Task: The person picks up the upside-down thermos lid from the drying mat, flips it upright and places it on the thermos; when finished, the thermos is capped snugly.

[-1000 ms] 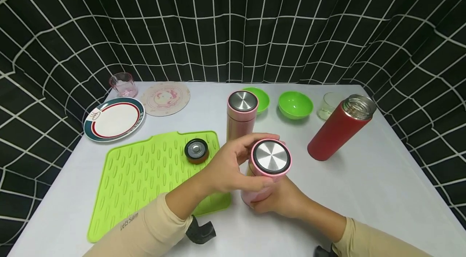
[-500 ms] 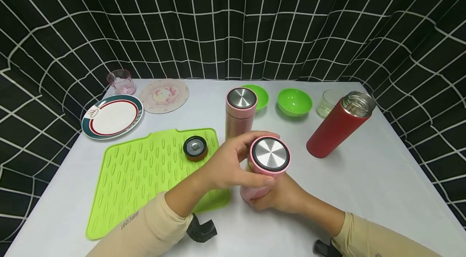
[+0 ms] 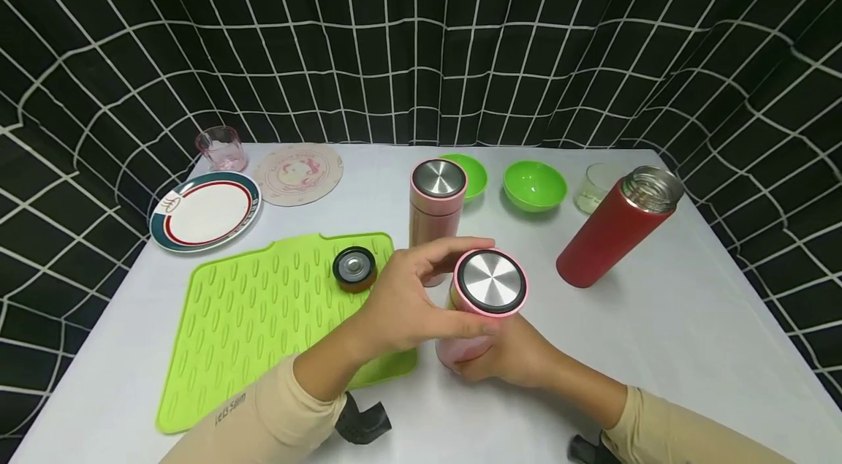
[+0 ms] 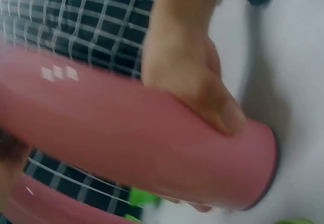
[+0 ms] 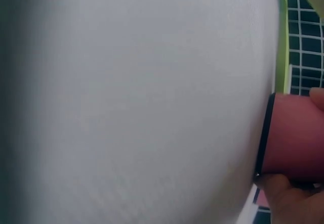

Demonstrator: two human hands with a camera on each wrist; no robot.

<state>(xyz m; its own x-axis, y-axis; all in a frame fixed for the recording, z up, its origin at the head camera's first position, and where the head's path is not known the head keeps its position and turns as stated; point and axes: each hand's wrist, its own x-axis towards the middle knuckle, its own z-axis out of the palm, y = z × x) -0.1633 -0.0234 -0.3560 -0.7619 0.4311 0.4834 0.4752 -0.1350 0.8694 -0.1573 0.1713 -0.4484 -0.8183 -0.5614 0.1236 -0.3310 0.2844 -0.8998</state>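
A pink thermos [image 3: 460,347] with a steel-topped pink cap [image 3: 490,281] stands near the table's front centre. My left hand [image 3: 408,296] curls round the cap from the left, thumb in front and fingers behind. My right hand [image 3: 511,358] grips the lower body from the right. In the left wrist view the pink thermos body [image 4: 142,143] fills the frame, with the right hand [image 4: 192,77] wrapped on it. The right wrist view shows the thermos base [image 5: 288,140] resting on the white table [image 5: 126,107].
A second capped pink thermos [image 3: 437,201] stands just behind. An uncapped red thermos [image 3: 615,226] stands at the right. A dark lid [image 3: 355,268] lies on the green mat [image 3: 263,318]. Plate [image 3: 205,210], coaster [image 3: 299,173], pink glass [image 3: 221,148], two green bowls [image 3: 534,186] and a clear glass [image 3: 595,186] line the back.
My left hand's fingers have shifted slightly round the cap. The thermos and my right hand stay where they were.
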